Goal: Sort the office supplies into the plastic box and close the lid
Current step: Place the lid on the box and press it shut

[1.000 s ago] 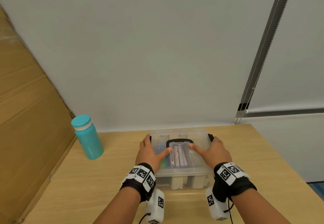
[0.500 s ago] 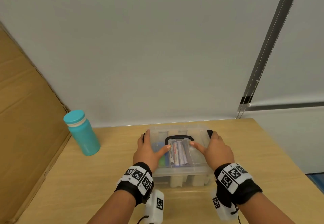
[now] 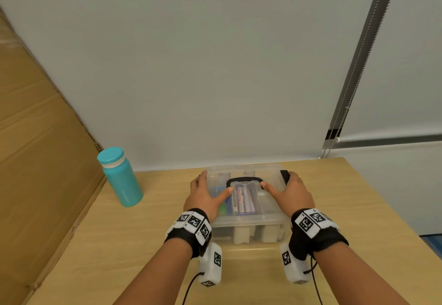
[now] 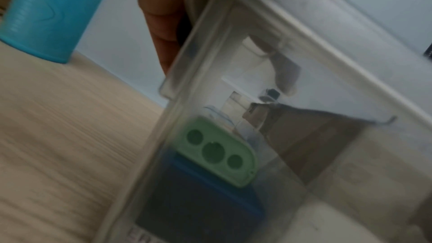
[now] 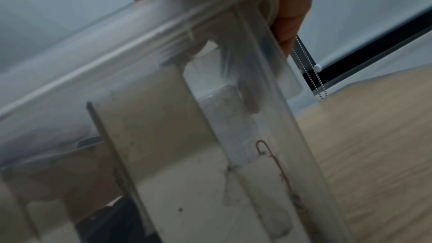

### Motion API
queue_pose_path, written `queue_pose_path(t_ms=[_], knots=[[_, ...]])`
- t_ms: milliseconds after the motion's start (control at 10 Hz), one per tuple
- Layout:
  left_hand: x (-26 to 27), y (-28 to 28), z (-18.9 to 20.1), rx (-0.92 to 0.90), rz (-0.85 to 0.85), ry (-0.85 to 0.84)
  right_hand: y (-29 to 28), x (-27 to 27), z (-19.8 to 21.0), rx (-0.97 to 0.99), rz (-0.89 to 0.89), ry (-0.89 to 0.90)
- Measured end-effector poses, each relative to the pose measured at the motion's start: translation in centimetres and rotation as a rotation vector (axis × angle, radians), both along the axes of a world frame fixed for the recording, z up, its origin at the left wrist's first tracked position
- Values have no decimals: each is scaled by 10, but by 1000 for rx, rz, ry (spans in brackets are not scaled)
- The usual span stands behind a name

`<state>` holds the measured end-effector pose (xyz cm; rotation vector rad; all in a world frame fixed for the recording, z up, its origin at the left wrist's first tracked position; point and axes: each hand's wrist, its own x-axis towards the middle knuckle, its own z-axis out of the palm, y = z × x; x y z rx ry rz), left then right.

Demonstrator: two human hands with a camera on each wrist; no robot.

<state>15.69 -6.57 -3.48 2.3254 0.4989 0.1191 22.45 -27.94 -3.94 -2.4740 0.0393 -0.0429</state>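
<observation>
The clear plastic box (image 3: 246,231) sits on the wooden table with its lid down and its black handle (image 3: 244,180) flat on top. Pens (image 3: 242,200) show through the lid. My left hand (image 3: 205,197) grips the box's left side, thumb lying on the lid, fingers (image 4: 161,16) curled down over the edge. My right hand (image 3: 294,194) grips the right side the same way, fingers by the black latch (image 3: 284,175). Inside are a green sharpener (image 4: 217,154) on a blue item (image 4: 205,200) and a paper clip (image 5: 273,158).
A teal bottle (image 3: 120,176) stands on the table to the left of the box. A large cardboard sheet (image 3: 35,161) leans along the left side. The wall runs just behind the box. The table's right edge (image 3: 382,209) falls off to the floor.
Both hands keep the same hold on the box's sides. Only the head view has shifted a little; the left wrist view is blurred by motion.
</observation>
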Motion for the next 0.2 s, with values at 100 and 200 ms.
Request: queue_pose_path(t_ms=[100, 200], knots=[[-2, -1, 7, 99, -35, 52, -4, -1, 0, 25, 33, 21], [-9, 6, 8, 161, -89, 58, -11, -7, -6, 35, 84, 28]])
